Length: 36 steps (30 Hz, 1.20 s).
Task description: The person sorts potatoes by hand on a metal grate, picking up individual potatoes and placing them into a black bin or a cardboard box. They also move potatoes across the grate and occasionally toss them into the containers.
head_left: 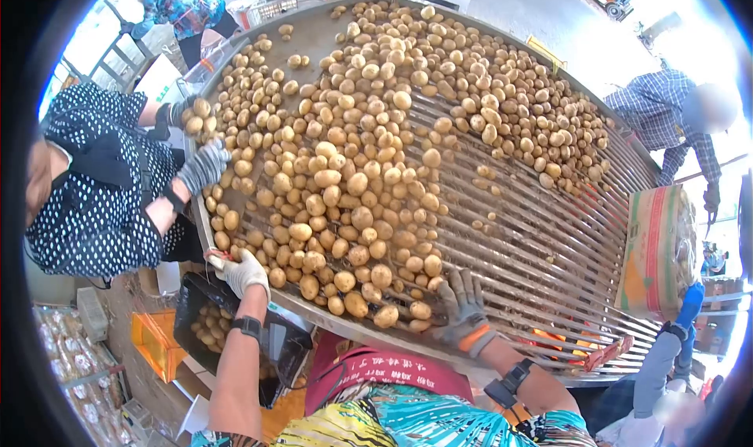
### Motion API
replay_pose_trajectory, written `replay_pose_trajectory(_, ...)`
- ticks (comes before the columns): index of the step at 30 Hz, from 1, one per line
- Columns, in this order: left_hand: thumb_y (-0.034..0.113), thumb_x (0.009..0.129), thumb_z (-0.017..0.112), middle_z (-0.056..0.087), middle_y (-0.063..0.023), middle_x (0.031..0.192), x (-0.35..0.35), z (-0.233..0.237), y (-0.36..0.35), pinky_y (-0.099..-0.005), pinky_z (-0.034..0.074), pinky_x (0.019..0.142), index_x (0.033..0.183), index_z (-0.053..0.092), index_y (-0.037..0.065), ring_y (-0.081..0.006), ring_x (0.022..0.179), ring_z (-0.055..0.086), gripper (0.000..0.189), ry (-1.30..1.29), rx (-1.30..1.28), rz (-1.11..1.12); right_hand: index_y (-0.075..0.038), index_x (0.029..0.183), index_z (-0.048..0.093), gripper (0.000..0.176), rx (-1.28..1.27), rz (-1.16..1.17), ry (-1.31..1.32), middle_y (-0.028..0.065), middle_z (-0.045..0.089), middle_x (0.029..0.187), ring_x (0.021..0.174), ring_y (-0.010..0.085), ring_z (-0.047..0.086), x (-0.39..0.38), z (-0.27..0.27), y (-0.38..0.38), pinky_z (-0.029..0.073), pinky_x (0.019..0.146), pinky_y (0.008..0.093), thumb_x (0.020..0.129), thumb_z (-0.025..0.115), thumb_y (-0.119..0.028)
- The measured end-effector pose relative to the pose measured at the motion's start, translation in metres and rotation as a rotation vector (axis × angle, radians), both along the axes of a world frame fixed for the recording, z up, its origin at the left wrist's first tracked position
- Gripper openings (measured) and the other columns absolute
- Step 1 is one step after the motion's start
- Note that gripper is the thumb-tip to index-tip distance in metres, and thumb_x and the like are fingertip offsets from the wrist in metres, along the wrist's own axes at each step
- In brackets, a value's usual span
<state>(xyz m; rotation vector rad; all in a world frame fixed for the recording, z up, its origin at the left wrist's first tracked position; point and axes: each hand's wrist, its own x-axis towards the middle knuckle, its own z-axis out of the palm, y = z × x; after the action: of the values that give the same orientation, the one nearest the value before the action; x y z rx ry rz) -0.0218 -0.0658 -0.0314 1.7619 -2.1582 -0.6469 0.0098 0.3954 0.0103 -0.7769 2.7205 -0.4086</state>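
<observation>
My left hand [243, 275], in a whitish glove, is at the near-left corner of the sorting table's rim [310, 312], beside the nearest potatoes. Its visible fingers are apart and no potato shows in it; its underside is hidden. A small red thing [218, 253] lies by its fingertips. My right hand [464, 315] wears a grey glove with an orange cuff. Its fingers are spread on the slats [510, 270] near the front edge, just right of the heap of potatoes [353, 180]. Nothing is seen in its grasp.
Across the left edge, a co-worker in a dotted top [102, 172] has gloved hands at the potatoes. Below my left arm is a black crate [294, 341] with potatoes. A printed sack [655, 251] stands at the right end, with other people near it. An orange crate [153, 341] sits lower left.
</observation>
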Motion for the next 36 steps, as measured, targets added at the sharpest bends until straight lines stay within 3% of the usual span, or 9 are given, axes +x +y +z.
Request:
replay_pose_trajectory(5,0.027,0.094,0.063,0.044,-0.0270,0.140,0.002,0.001,0.002,-0.0472,0.051,0.094,0.161,0.016,0.018,-0.0393,0.115,0.062,0.082,0.016,0.015,-0.014,-0.006,0.158,0.020,0.121,-0.188,-0.050,0.128,0.0361,0.027,0.155,0.145,0.0576,0.024,-0.047,-0.010,-0.054,0.019,0.119,0.0665,0.068,0.084,-0.056)
replay_pose_trajectory(7,0.029,0.094,0.063,0.044,-0.0267,0.141,0.000,0.004,0.007,-0.0477,0.050,0.094,0.161,0.016,0.017,-0.0398,0.117,0.061,0.083,-0.005,0.000,0.015,-0.010,0.152,0.037,0.103,-0.341,-0.162,0.286,0.0310,0.033,0.152,0.139,0.0578,0.032,-0.083,-0.021,-0.090,0.026,0.116,0.0663,0.070,0.083,-0.052)
replay_pose_trajectory(12,0.029,0.097,0.062,0.044,-0.0253,0.141,0.006,-0.006,0.005,-0.0463,0.049,0.095,0.163,0.013,0.013,-0.0379,0.117,0.060,0.084,0.061,-0.038,-0.036,-0.018,0.144,0.050,0.083,-0.453,-0.132,0.364,0.0221,0.042,0.150,0.138,0.0560,0.034,-0.197,-0.021,-0.159,0.034,0.113,0.0630,0.073,0.082,-0.044)
replay_pose_trajectory(16,0.023,0.099,0.061,0.041,-0.0236,0.148,0.002,0.002,0.015,-0.0421,0.045,0.105,0.163,0.014,0.012,-0.0349,0.126,0.055,0.080,0.121,-0.064,-0.026,-0.026,0.144,0.051,0.079,-0.355,-0.181,0.303,0.0106,0.033,0.160,0.141,0.0572,0.027,-0.264,-0.010,-0.209,0.032,0.112,0.0660,0.072,0.082,-0.038)
replay_pose_trajectory(18,0.022,0.099,0.060,0.040,-0.0228,0.150,-0.003,0.011,0.019,-0.0413,0.044,0.106,0.162,0.014,0.011,-0.0345,0.128,0.054,0.079,0.086,-0.043,-0.003,-0.030,0.143,0.052,0.077,-0.205,-0.160,0.320,0.0096,0.024,0.164,0.142,0.0572,0.024,-0.297,-0.010,-0.230,0.028,0.113,0.0678,0.072,0.082,-0.037)
replay_pose_trajectory(20,0.021,0.100,0.060,0.040,-0.0220,0.151,-0.004,0.011,0.013,-0.0404,0.044,0.108,0.162,0.014,0.010,-0.0341,0.131,0.053,0.078,0.044,-0.017,0.022,-0.033,0.145,0.048,0.077,-0.314,-0.141,0.359,0.0091,0.021,0.165,0.144,0.0581,0.020,-0.318,-0.013,-0.257,0.022,0.115,0.0715,0.075,0.081,-0.031)
replay_pose_trajectory(26,0.016,0.101,0.057,0.035,-0.0163,0.160,0.003,-0.008,0.008,-0.0340,0.035,0.117,0.162,0.011,0.005,-0.0242,0.140,0.044,0.077,0.149,-0.104,-0.076,-0.029,0.153,0.038,0.084,-0.153,-0.091,0.181,0.0131,0.024,0.165,0.146,0.0550,0.022,-0.390,0.004,-0.328,0.029,0.115,0.0681,0.081,0.079,-0.043)
replay_pose_trajectory(30,0.014,0.101,0.057,0.031,-0.0147,0.162,-0.001,0.000,0.010,-0.0325,0.034,0.118,0.162,0.009,0.005,-0.0205,0.141,0.043,0.078,0.172,-0.003,-0.025,-0.020,0.160,0.027,0.093,-0.005,-0.040,0.194,0.0118,0.020,0.168,0.153,0.0474,0.014,-0.398,0.025,-0.378,0.020,0.119,0.0690,0.085,0.075,-0.044)
replay_pose_trajectory(36,0.020,0.102,0.056,0.033,-0.0183,0.160,-0.004,0.006,0.012,-0.0361,0.039,0.115,0.161,0.013,0.004,-0.0267,0.137,0.049,0.075,0.190,0.005,-0.018,-0.018,0.154,0.041,0.071,0.004,0.137,0.174,0.0115,0.021,0.167,0.152,0.0470,0.012,-0.296,-0.003,-0.394,0.016,0.108,0.0820,0.095,0.052,-0.054)
